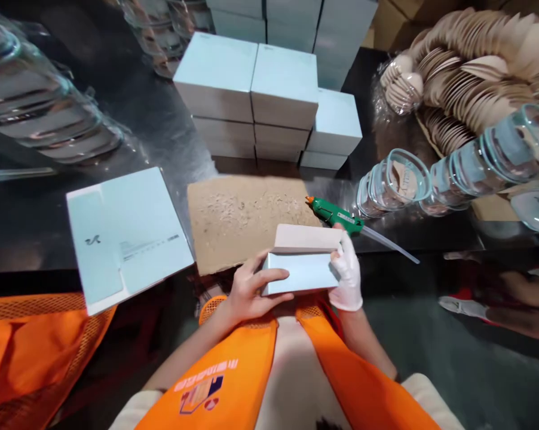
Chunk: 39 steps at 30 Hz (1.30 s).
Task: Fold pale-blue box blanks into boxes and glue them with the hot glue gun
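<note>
Close to my body I hold a small white cardboard box (303,273) with a raised flap along its far side. My bare left hand (251,288) grips the left end, fingers spread along the front. On the right end is my right hand (348,275) in a white glove, closed round the corner by the flap. Just beyond the box lies a brown cardboard sheet (238,218) with dried bits stuck to it. A green glue gun (339,216) with an orange tip rests beside it, a clear glue stick (390,243) in its back.
A flattened white carton (130,239) overhangs the table edge at left. White boxes (251,89) are stacked beyond the cardboard. Stacked clear cups (395,182) lean at right, near many thin wooden pieces (475,83). More clear containers (40,89) lie at left. Another person's leg and shoe (466,306) show at right.
</note>
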Each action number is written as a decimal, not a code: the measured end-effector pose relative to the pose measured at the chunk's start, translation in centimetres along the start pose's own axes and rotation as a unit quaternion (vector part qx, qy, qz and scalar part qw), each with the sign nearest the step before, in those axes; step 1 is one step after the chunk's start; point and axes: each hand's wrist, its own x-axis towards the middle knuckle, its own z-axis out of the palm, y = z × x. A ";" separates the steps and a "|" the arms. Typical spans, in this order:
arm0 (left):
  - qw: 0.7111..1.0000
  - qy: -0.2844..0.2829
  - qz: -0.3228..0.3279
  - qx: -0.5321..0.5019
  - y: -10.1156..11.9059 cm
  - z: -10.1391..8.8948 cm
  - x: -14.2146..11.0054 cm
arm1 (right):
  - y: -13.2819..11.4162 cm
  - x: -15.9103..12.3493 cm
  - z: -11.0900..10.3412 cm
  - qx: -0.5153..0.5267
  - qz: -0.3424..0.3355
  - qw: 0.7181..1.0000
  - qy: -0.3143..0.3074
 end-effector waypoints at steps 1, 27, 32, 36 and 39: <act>1.000 -0.005 -0.001 0.000 0.1 -0.1 0.2 | -0.6 0.8 -0.6 -0.024 0.035 0.998 -0.044; 0.975 0.165 -0.147 0.025 -2.8 -1.1 -1.1 | -2.5 7.4 -5.5 -0.457 0.174 0.868 0.089; 0.975 0.146 -0.166 0.016 -2.4 -0.7 -0.7 | -2.9 5.8 -5.7 -0.308 0.169 0.933 0.076; 0.981 0.132 -0.143 0.023 -1.7 -0.5 0.6 | -3.3 2.5 -4.2 -0.224 0.038 0.961 0.155; 0.982 0.133 -0.130 0.013 -1.3 -0.1 1.7 | -3.9 -0.2 -3.6 -0.146 -0.044 0.984 0.097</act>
